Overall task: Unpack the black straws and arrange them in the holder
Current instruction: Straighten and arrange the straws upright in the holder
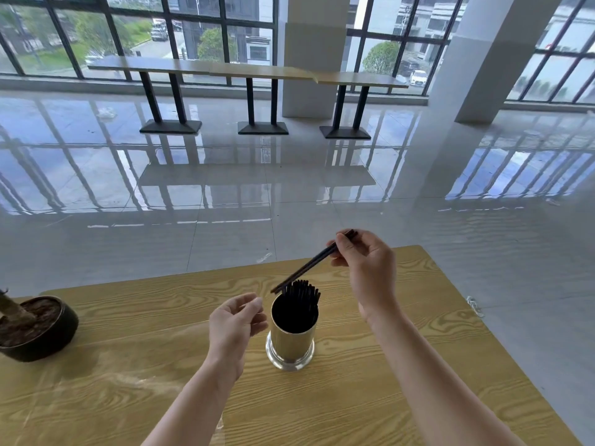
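Straws [306,268] above the holder [291,336]
Right grip [367,262] pinches two, tips just over the bundle [301,291] standing in the holder; left grip [236,320] curls loosely beside it, contents unclear.

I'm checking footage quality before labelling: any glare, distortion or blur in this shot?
Head view: window glare mirrors off the glossy floor; the wide-angle lens bows the window frames; the right hand, black straws and metal holder look sharp.
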Available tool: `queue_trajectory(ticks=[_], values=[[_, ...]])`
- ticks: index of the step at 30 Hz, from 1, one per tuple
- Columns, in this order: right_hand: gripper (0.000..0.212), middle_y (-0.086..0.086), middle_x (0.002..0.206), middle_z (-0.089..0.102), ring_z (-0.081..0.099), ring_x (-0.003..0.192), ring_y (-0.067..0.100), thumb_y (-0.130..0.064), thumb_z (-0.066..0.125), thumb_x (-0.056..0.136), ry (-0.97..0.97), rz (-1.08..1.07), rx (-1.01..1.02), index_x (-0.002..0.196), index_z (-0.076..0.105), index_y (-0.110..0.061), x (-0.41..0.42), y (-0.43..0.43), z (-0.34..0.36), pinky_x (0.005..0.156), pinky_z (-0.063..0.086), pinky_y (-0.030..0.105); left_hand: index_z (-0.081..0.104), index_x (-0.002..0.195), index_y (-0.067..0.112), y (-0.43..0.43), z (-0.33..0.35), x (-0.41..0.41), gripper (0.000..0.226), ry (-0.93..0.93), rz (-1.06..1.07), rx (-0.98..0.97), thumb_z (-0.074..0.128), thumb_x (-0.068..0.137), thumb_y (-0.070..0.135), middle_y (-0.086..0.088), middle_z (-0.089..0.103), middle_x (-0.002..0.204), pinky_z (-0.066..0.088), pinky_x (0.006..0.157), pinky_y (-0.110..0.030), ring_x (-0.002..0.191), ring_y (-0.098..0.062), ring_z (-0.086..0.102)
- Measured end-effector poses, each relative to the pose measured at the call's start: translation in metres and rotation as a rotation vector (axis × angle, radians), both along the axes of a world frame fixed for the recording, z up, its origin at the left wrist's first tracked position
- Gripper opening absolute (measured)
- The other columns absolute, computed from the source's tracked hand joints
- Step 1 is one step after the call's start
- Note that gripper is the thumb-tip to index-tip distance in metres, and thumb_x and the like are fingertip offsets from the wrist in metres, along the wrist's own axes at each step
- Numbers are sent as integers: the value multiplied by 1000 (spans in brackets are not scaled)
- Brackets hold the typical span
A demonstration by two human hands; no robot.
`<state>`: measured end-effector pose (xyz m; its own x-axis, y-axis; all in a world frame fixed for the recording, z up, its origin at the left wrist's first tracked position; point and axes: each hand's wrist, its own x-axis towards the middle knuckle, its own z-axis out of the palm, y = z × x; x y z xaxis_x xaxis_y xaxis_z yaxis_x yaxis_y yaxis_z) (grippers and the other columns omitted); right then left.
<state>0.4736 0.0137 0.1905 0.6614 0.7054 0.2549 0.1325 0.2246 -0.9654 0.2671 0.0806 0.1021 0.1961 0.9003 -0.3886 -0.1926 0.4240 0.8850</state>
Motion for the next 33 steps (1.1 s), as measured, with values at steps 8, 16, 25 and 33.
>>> queue_trajectory(ticks=[8,16,25,33], values=[[25,-4,87,77,72,73,12,-20,75,90,-609,-65,-302,115,70,-18,4,-3,-27,69,61,32,73,95,27,-6,-10,5,19,504,-143,423,70,88,10,4,74,82,57,74,-29,80,-12,70],[16,-8,88,73,65,78,11,-20,80,85,-713,-16,-424,100,76,-17,-15,4,-74,70,55,25,60,134,11,-2,-12,24,45,809,-324,739,66,89,13,0,64,125,48,92,-26,113,-15,60],[35,-4,99,58,50,95,19,-33,85,77,-991,-47,-525,108,75,-22,-24,3,-102,73,53,28,43,147,13,5,-12,42,62,880,-499,813,55,86,10,0,49,146,41,101,-27,131,-20,49],[24,-2,109,70,53,106,21,-24,59,101,-762,1,-587,120,72,-20,13,37,-89,83,41,26,44,147,13,14,-15,50,70,954,-573,974,53,78,2,0,48,150,44,103,-37,136,-21,45]])
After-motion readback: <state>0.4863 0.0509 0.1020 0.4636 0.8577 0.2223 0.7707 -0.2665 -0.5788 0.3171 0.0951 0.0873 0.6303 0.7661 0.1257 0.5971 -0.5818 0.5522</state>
